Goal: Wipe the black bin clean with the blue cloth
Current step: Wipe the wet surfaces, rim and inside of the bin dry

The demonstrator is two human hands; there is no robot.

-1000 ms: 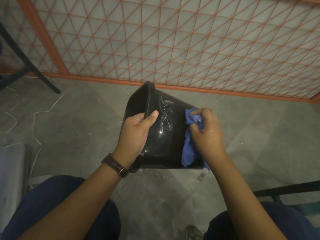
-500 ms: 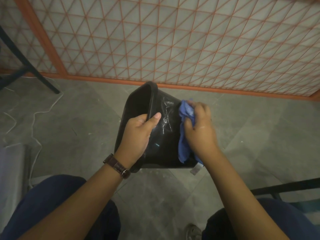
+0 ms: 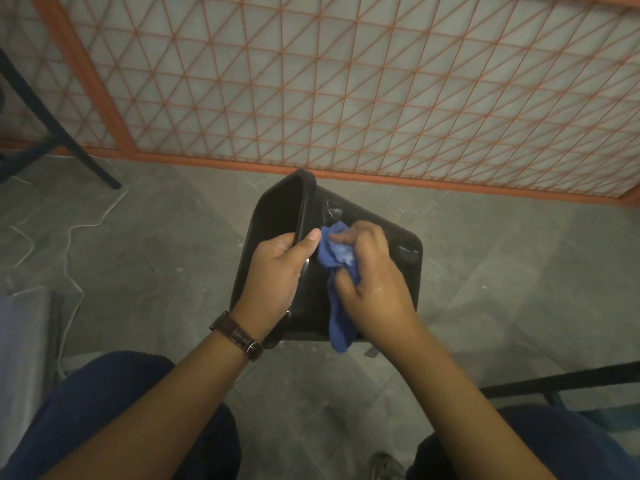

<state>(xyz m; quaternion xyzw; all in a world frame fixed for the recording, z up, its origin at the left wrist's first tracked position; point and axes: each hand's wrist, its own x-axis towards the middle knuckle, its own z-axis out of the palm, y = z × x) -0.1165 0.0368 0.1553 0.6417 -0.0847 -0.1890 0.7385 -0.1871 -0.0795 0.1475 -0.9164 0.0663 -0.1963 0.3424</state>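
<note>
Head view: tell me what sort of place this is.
Probably an indoor work or utility area: bare grey floor, an orange lattice partition behind it, a loose white cable lying on the floor.

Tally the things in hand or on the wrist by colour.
Black: 1, bin
Blue: 1, cloth
Brown: 1, watch
Total: 3

Blue cloth (image 3: pixel 338 268) against tilted black bin (image 3: pixel 388 271)
</note>
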